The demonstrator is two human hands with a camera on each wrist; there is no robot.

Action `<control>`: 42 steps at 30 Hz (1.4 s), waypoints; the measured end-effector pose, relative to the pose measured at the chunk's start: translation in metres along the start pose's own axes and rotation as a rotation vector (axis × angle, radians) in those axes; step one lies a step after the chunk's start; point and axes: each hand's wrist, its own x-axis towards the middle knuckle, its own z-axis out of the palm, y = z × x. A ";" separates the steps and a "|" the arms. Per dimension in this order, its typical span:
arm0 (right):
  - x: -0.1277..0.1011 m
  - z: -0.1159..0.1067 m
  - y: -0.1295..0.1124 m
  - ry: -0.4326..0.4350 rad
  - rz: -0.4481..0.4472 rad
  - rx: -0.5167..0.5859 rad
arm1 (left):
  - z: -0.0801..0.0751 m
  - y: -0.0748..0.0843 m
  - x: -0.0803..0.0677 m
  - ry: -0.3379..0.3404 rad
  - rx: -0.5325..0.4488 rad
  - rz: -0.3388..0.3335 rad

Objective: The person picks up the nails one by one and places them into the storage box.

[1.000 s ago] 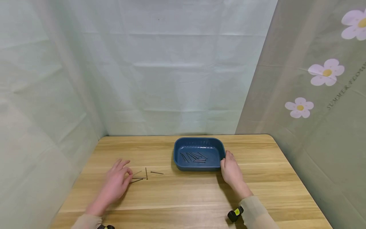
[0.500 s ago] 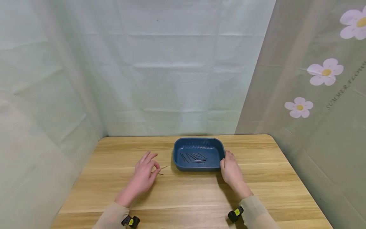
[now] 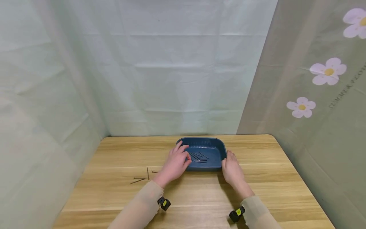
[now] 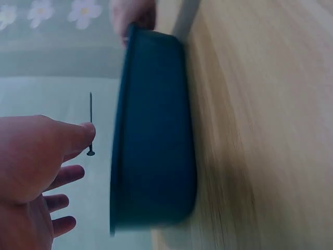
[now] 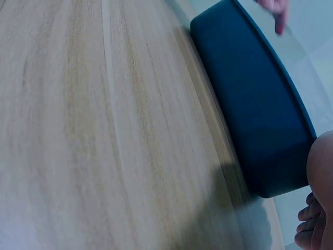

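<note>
My left grip (image 3: 175,162) pinched one nail (image 4: 91,122) over the blue tray (image 3: 213,144) on the table (image 3: 200,194). My right grip (image 3: 231,168), fingers relaxed, rested against the tray's right wall.

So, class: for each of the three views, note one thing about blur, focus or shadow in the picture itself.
Head view: evenly lit and sharp, with soft shadows under the blue tray and both hands. Left wrist view: tray and table smeared, yet the pinched nail stays crisp. Right wrist view: wood grain streaked, with a dark shadow beside the tray.
</note>
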 end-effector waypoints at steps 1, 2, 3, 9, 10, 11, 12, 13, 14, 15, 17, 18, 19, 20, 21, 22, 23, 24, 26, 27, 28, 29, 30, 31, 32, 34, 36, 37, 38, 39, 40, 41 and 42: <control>0.000 0.000 0.000 0.002 0.001 0.000 | 0.002 0.004 0.005 -0.024 0.025 0.006; 0.000 0.000 0.001 0.003 0.002 0.003 | 0.004 0.007 0.011 -0.047 0.047 0.007; 0.000 0.000 0.001 0.002 0.005 0.007 | 0.006 0.009 0.015 -0.066 0.068 0.007; 0.000 0.001 0.000 -0.011 0.012 0.020 | 0.017 0.016 0.035 -0.146 0.132 -0.014; 0.000 0.001 0.000 -0.010 0.009 0.018 | 0.019 0.015 0.038 -0.158 0.142 -0.018; 0.000 0.001 0.000 -0.009 0.007 0.016 | 0.021 0.015 0.040 -0.170 0.154 -0.023; 0.000 0.001 0.000 -0.007 0.005 0.015 | 0.023 0.014 0.042 -0.182 0.166 -0.029; 0.000 0.001 0.000 -0.005 0.004 0.014 | 0.025 0.014 0.044 -0.193 0.176 -0.033; 0.000 0.000 0.000 -0.003 0.002 0.014 | 0.026 0.014 0.046 -0.203 0.181 -0.037; 0.000 0.000 0.000 -0.003 0.000 0.013 | 0.027 0.014 0.048 -0.216 0.185 -0.043; 0.000 0.000 0.000 -0.006 0.001 0.016 | 0.030 0.014 0.051 -0.237 0.188 -0.049; 0.000 0.000 0.000 -0.006 0.001 0.017 | 0.031 0.015 0.052 -0.246 0.185 -0.051; 0.000 -0.001 -0.001 -0.007 0.001 0.018 | 0.032 0.015 0.054 -0.255 0.184 -0.052; 0.000 -0.001 -0.001 -0.008 0.002 0.019 | 0.033 0.015 0.055 -0.264 0.179 -0.055; 0.000 -0.001 -0.001 -0.008 0.005 0.020 | 0.034 0.016 0.057 -0.275 0.177 -0.060; 0.000 -0.001 -0.001 -0.008 0.007 0.021 | 0.035 0.016 0.058 -0.285 0.173 -0.065; 0.000 -0.001 -0.001 -0.008 0.009 0.022 | 0.036 0.016 0.059 -0.296 0.172 -0.071; 0.000 -0.001 -0.001 -0.008 0.012 0.025 | 0.036 0.016 0.060 -0.305 0.173 -0.076; 0.000 -0.001 0.000 -0.012 0.016 0.029 | 0.037 0.016 0.062 -0.317 0.176 -0.083; 0.000 -0.001 0.000 -0.014 0.016 0.030 | 0.038 0.016 0.063 -0.318 0.177 -0.086; 0.000 -0.001 -0.001 -0.017 0.016 0.031 | 0.038 0.016 0.063 -0.317 0.174 -0.088; 0.000 -0.001 -0.001 -0.018 0.016 0.034 | 0.039 0.015 0.063 -0.312 0.174 -0.088; 0.000 -0.001 -0.001 -0.019 0.015 0.034 | 0.039 0.015 0.063 -0.307 0.171 -0.088; 0.000 -0.001 -0.001 -0.020 0.015 0.032 | 0.040 0.014 0.064 -0.299 0.166 -0.087; 0.001 -0.001 -0.002 -0.018 0.015 0.034 | 0.040 0.014 0.064 -0.291 0.159 -0.086; 0.001 -0.001 -0.001 -0.017 0.018 0.030 | 0.041 0.013 0.064 -0.278 0.145 -0.087; 0.001 0.000 -0.001 -0.014 0.022 0.026 | 0.041 0.013 0.064 -0.268 0.135 -0.089; 0.001 0.000 0.000 -0.013 0.022 0.024 | 0.041 0.013 0.064 -0.265 0.130 -0.090; 0.001 0.000 0.000 -0.010 0.020 0.023 | 0.041 0.012 0.064 -0.262 0.127 -0.091; 0.001 0.000 0.000 -0.007 0.018 0.019 | 0.041 0.012 0.064 -0.261 0.125 -0.092; 0.001 0.001 0.000 -0.005 0.018 0.018 | 0.042 0.012 0.064 -0.259 0.121 -0.093; 0.001 0.001 0.001 -0.002 0.018 0.020 | 0.042 0.012 0.063 -0.260 0.118 -0.094; 0.001 0.001 0.001 0.000 0.017 0.019 | 0.042 0.012 0.063 -0.259 0.115 -0.095</control>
